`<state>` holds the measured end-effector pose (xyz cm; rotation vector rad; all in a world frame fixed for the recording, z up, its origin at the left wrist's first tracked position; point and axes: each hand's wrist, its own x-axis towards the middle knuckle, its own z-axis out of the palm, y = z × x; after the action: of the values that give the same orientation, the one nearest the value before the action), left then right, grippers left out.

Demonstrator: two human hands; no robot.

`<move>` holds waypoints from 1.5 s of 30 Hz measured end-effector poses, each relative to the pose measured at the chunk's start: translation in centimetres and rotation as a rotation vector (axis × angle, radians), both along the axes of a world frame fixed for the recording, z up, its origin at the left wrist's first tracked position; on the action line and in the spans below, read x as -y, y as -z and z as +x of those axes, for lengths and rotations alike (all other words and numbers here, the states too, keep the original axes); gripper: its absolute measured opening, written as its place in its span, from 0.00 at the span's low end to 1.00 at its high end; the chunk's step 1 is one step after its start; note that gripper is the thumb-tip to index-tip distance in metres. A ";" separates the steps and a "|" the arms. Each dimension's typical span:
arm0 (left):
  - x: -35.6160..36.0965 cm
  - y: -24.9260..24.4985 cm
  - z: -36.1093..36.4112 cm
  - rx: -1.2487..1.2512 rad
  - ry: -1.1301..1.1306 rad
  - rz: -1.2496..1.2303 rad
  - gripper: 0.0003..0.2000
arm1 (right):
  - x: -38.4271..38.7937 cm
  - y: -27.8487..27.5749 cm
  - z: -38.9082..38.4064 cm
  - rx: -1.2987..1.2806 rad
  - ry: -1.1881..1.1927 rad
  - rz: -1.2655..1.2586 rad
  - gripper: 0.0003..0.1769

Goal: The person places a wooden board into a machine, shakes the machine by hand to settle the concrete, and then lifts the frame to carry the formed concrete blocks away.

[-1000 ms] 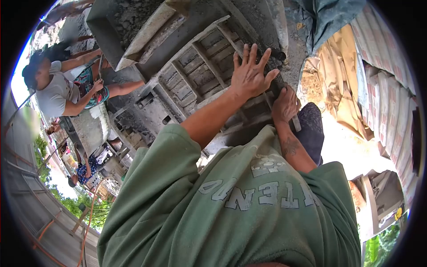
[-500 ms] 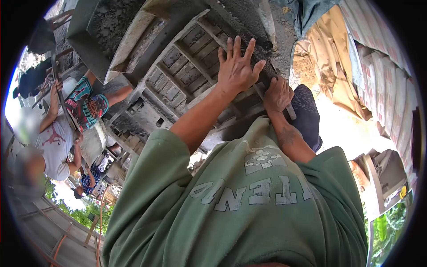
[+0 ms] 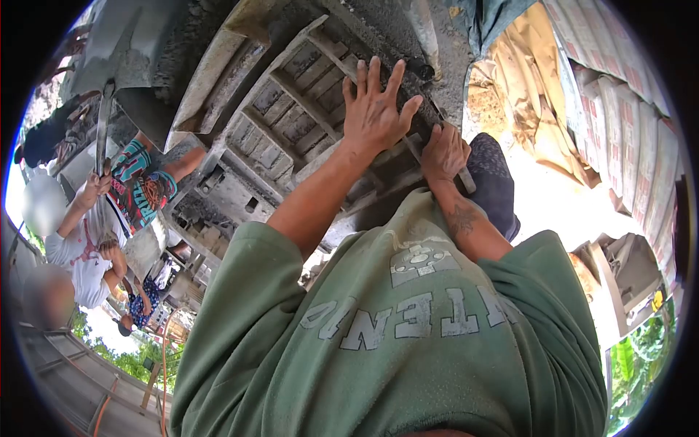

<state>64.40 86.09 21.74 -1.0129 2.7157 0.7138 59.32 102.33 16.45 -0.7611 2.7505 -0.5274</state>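
Observation:
My left hand [image 3: 375,109] lies flat with its fingers spread on the grey, cement-caked edge of a metal block mould [image 3: 291,109]. The mould has several slatted compartments. My right hand [image 3: 444,151] is closed around a thin metal bar [image 3: 466,180] at the mould's near right side, close beside my left hand. My green shirt [image 3: 408,335] fills the lower part of the view and hides whatever is below the hands.
A hopper with grey mix [image 3: 211,51] stands beyond the mould. At the left a person [image 3: 138,189] holds a shovel [image 3: 105,109] upright. Stacked cement bags [image 3: 626,124] and crumpled brown paper sacks [image 3: 524,95] stand at the right.
Both my hands keep their hold on the mould and bar, shifting slightly left in view. The person at the left has straightened and lifted a shovel.

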 end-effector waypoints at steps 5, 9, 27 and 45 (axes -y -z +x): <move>-0.1 -0.3 0.0 -0.007 -0.006 0.015 0.35 | -0.3 0.3 0.1 0.007 -0.004 0.022 0.12; -0.1 -0.7 -0.1 -0.004 -0.005 0.027 0.35 | -0.3 0.0 0.1 0.030 0.002 0.030 0.11; -0.3 -0.8 0.1 -0.026 -0.012 0.017 0.36 | -0.5 0.2 0.2 0.036 -0.013 0.045 0.13; 0.0 -0.6 0.0 -0.027 -0.014 0.039 0.39 | 0.0 0.0 0.0 0.013 -0.020 0.046 0.13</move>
<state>64.41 86.12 22.34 -1.0222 2.7085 0.7855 59.30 102.38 16.41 -0.7706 2.7301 -0.4617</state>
